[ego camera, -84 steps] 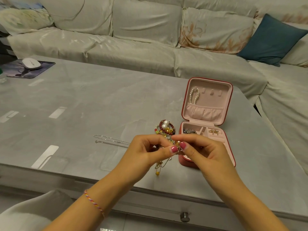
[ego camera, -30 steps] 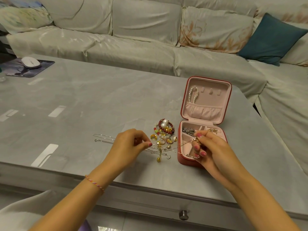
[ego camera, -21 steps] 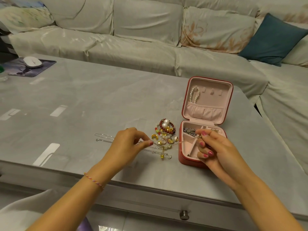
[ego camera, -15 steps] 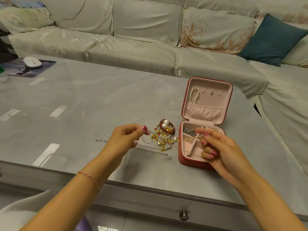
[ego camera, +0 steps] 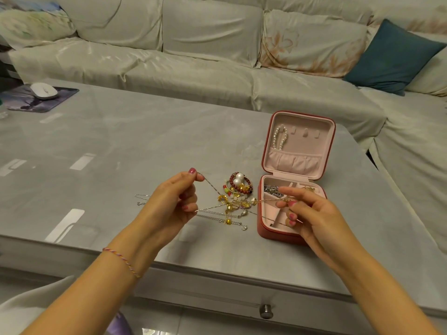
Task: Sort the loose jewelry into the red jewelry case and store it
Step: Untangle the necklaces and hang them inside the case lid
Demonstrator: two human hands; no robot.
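The red jewelry case [ego camera: 278,232] stands open on the grey table, lid upright, with a pearl strand [ego camera: 280,137] hung inside the lid and a silver chain in a back compartment. My left hand [ego camera: 170,204] pinches one end of a thin gold necklace [ego camera: 242,203] between thumb and forefinger. My right hand [ego camera: 307,213], over the case's tray, pinches the other end. The chain stretches taut between them above a heap of loose jewelry [ego camera: 238,189]: a red bead bracelet with pearls, gold charms and rings. Silver chains [ego camera: 217,217] lie on the table below.
A white mouse [ego camera: 43,91] sits on a dark pad [ego camera: 36,99] at the table's far left. A pale sofa with a teal cushion [ego camera: 391,59] runs behind and to the right. The table's front edge has a drawer knob [ego camera: 266,311].
Both hands were together at the heap, then drew apart. The gold necklace has lifted out and is pulled tight; my left hand has risen and my right has moved over the case.
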